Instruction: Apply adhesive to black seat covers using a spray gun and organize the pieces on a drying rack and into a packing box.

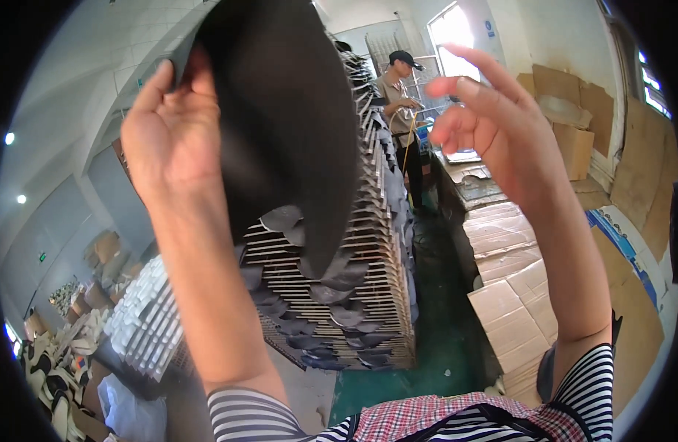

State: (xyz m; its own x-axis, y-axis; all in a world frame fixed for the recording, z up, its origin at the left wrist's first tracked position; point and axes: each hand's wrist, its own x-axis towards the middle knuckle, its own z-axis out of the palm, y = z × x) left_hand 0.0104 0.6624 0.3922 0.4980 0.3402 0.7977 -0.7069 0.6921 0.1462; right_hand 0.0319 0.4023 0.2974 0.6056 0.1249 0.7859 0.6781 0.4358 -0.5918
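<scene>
Up high on the left, my left hand pinches the edge of a large black sheet piece with curved edges between thumb and fingers. The piece hangs down, slightly blurred, and covers part of the view behind it. My right hand is raised on the other side, apart from the piece, fingers spread and partly bent, with nothing in it. Beyond the sheet stands a tall stack of slatted racks, with dark curved pieces sticking out between the layers.
A person in a cap stands past the racks, hands near a cable. Flattened cardboard covers a long bench on the right. At left are a stack of white pieces, a white plastic bag and piled pale-and-black parts.
</scene>
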